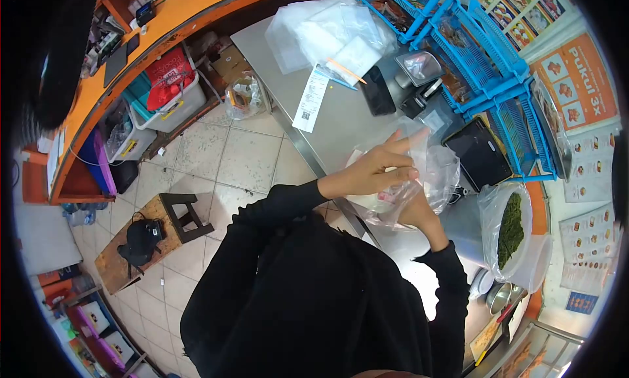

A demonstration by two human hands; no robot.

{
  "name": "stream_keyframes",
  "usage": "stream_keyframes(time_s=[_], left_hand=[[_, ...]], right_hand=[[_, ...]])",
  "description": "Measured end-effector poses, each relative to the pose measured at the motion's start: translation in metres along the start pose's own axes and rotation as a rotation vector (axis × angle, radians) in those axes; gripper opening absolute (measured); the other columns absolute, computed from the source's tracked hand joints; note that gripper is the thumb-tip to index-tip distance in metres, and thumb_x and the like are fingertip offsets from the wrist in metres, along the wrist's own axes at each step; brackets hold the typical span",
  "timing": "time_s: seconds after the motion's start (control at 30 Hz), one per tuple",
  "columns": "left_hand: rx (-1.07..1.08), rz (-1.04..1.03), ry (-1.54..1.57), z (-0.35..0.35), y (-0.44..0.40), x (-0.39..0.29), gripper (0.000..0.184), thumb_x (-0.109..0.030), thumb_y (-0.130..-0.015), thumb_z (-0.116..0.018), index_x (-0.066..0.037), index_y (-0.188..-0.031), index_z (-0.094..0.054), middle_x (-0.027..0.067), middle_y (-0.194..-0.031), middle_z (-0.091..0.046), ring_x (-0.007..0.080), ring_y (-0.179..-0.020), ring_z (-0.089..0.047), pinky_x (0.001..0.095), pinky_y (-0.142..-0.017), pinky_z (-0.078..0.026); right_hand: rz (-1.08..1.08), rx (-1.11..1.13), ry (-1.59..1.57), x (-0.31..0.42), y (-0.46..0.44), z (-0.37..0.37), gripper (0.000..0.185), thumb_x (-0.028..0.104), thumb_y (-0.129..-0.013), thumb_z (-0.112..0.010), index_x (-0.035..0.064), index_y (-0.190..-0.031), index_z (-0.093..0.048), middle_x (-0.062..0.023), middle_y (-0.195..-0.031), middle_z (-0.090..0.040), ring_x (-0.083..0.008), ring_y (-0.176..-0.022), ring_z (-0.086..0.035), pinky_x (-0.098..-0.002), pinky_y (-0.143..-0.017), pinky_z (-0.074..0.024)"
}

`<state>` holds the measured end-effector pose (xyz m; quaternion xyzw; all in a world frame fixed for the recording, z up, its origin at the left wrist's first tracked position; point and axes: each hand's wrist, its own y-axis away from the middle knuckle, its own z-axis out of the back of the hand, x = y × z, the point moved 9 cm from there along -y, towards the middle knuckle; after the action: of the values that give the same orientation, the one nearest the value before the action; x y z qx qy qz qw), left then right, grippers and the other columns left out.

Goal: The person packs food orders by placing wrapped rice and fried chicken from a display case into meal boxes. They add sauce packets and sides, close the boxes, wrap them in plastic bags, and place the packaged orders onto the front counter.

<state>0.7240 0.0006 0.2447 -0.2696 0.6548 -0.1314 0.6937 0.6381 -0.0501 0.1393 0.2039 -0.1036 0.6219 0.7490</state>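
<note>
Both hands are at a clear plastic bag [442, 167] over the edge of the steel table [262, 47]. My left hand [377, 170] has its fingers bent against the bag's near side, thumb pointing right. My right hand [419, 204] is partly behind or inside the clear plastic, so its grip is hard to make out. Something pale with a little red [386, 196] shows through the lower part of the bag. Farther back on the table lie a printed receipt [310, 99], a black phone [378, 91] and a pile of plastic bags [321, 31].
Blue wire baskets [468, 57] stand along the back right, near a black device [481, 153]. A lined bucket of green leaves [511, 234] is right of my hands. A wooden bench [147, 237] stands on the tiled floor at the left.
</note>
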Motion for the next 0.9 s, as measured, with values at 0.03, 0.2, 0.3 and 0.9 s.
stream_keyframes(time_s=[0.03, 0.2, 0.3, 0.9], left_hand=[[-0.019, 0.003, 0.018, 0.001, -0.001, 0.001, 0.028, -0.024, -0.085, -0.051, -0.001, -0.073, -0.059, 0.0186, -0.136, -0.026, 0.0265, -0.126, -0.028, 0.0474, -0.104, -0.002], [-0.051, 0.045, 0.112, -0.003, -0.002, 0.005, 0.027, -0.024, -0.088, -0.048, -0.001, -0.079, -0.058, 0.0149, -0.125, -0.043, 0.0221, -0.120, -0.036, 0.0372, -0.098, -0.023], [-0.203, 0.163, 0.397, 0.008, -0.003, 0.013, 0.027, -0.025, -0.089, -0.046, 0.000, -0.085, -0.055, 0.0126, -0.120, -0.048, 0.0181, -0.111, -0.042, 0.0296, -0.089, -0.031], [-0.012, 0.028, 0.183, 0.183, -0.069, 0.000, 0.048, -0.031, -0.090, -0.042, -0.003, -0.128, -0.035, 0.0054, -0.121, -0.048, 0.0079, -0.084, -0.046, 0.0227, -0.073, -0.040]], right_hand=[[0.013, -0.006, -0.017, 0.000, -0.003, 0.000, 0.069, 0.037, -0.065, -0.066, 0.0044, -0.120, -0.039, -0.0235, -0.122, -0.032, -0.0416, -0.109, -0.030, -0.0494, -0.088, -0.0254], [0.010, 0.042, 0.024, -0.008, -0.004, -0.010, 0.070, 0.037, -0.067, -0.064, 0.0046, -0.123, -0.037, -0.0223, -0.127, -0.028, -0.0415, -0.116, -0.024, -0.0560, -0.092, -0.0218], [-0.067, 0.132, 0.197, -0.022, 0.002, -0.011, 0.073, 0.034, -0.067, -0.065, 0.0083, -0.128, -0.033, -0.0226, -0.131, -0.024, -0.0413, -0.122, -0.020, -0.0603, -0.094, -0.0193], [-0.206, 0.056, 0.237, 0.010, -0.066, 0.171, 0.086, 0.009, -0.047, -0.077, 0.0109, -0.125, -0.041, -0.0133, -0.121, -0.045, -0.0304, -0.115, -0.040, -0.0362, -0.096, -0.0326]])
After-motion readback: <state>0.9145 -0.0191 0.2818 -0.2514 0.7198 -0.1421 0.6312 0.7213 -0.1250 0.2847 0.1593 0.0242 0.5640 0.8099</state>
